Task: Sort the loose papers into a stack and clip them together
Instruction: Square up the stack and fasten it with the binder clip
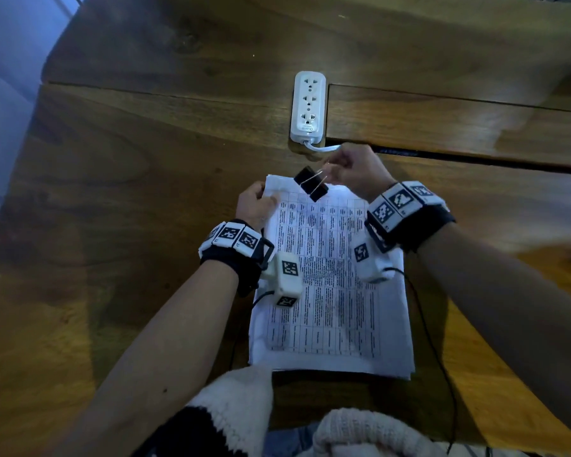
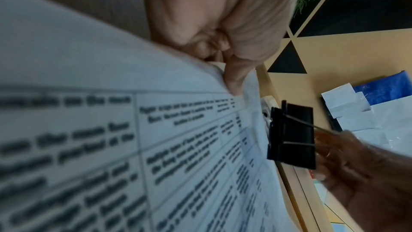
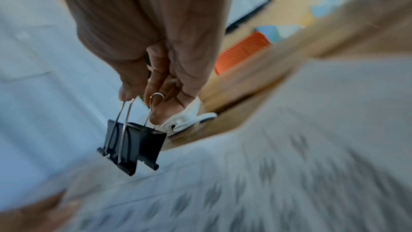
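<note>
Already stacked papers (image 1: pixel 330 291) on the table (image 1: pixel 145 192). Left hand (image 1: pixel 256 204) pinched the far left corner. Right hand (image 1: pixel 353 168) squeezed the clip (image 1: pixel 310 183) by its wire handles, just above the far edge. Clipping step, probably; next, push mouth over edge, let go.

One paper stack (image 1: pixel 330 291) and one binder clip (image 1: pixel 311 184). One power strip (image 1: pixel 308 107), at twelve o'clock. Two hands.
</note>
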### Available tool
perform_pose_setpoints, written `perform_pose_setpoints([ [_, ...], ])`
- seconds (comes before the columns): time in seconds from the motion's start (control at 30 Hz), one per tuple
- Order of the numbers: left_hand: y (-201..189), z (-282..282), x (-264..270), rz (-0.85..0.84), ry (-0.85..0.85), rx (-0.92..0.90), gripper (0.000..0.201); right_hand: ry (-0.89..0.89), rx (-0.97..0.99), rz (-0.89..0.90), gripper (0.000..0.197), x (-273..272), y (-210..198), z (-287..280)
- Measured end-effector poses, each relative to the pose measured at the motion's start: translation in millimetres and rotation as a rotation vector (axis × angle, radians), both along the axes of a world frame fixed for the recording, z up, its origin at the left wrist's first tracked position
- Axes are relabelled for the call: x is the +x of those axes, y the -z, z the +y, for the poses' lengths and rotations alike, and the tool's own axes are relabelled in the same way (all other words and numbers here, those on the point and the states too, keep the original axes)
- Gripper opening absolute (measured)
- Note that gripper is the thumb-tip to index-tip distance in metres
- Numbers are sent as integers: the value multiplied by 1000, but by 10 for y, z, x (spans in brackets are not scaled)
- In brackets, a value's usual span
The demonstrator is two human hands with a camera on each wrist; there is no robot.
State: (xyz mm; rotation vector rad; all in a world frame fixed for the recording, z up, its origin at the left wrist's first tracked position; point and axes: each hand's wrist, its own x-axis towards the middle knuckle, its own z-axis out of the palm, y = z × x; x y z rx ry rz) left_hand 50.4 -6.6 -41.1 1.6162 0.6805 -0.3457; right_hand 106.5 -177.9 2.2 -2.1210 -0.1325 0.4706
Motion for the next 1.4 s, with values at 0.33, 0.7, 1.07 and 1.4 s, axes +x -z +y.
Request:
perform_pose_setpoints([
  [0.33,19,-49,68,-81,7,-71,12,-506,-376,-200,16,565,-173,150],
  [0.7,92,-86,13,-97,-43,-93,38,-490,-153,183,28,697,112,384],
  [1.07,99,-129,3,-60,36,22,57,-293,-56,222,29,619,245,454],
  [1.4,121,-147,-2,-137,-5,7,62,-241,-70,87,24,531,313,580],
])
